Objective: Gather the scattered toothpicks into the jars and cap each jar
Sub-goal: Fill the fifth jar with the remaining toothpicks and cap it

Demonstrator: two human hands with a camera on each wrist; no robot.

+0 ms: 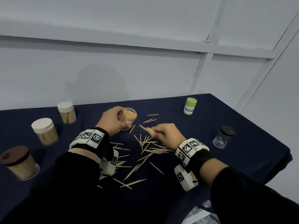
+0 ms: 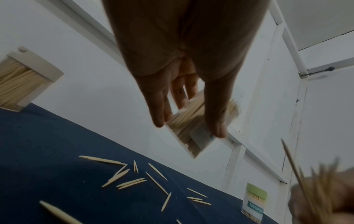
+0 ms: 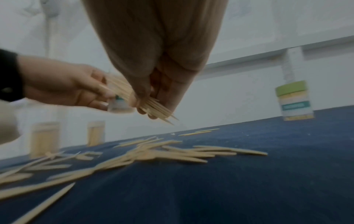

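My left hand (image 1: 115, 119) grips an uncapped clear jar (image 1: 129, 117) full of toothpicks, lifted off the table and tilted with its mouth toward my right hand; the jar (image 2: 193, 128) sits between thumb and fingers in the left wrist view. My right hand (image 1: 163, 131) pinches a bundle of toothpicks (image 1: 148, 130), tips pointing at the jar a short way off; the bundle (image 3: 145, 104) shows in the right wrist view. Many loose toothpicks (image 1: 145, 149) lie scattered on the dark blue tablecloth (image 1: 242, 151) below both hands.
Two white-capped full jars (image 1: 44, 131) (image 1: 67, 112) and a brown-capped jar (image 1: 19, 162) stand at the left. A green-capped jar (image 1: 190, 106) stands at the back right, a black-capped, nearly empty clear jar (image 1: 224, 136) at the right. A pale wall runs behind the table.
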